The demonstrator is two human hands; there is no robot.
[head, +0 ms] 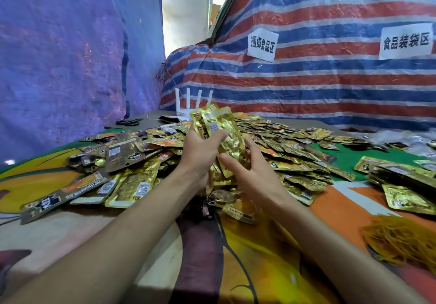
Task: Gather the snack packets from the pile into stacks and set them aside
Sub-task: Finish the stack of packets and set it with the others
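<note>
A wide pile of gold and brown snack packets (271, 143) covers the middle of the table. Above its near edge my left hand (200, 152) grips an upright bunch of gold packets (215, 121), thumb across the front. My right hand (250, 174) is just to the right and lower, fingers spread, touching a gold packet (232, 148) that hangs at the bunch's right side. A stack of gathered packets (401, 176) lies apart at the right.
A colourful printed cloth (236, 256) covers the table. A heap of yellow rubber bands (401, 240) lies at the near right. Black scissors (128, 122) and a white router (191, 105) sit at the back. Tarpaulin walls stand close on the left and behind.
</note>
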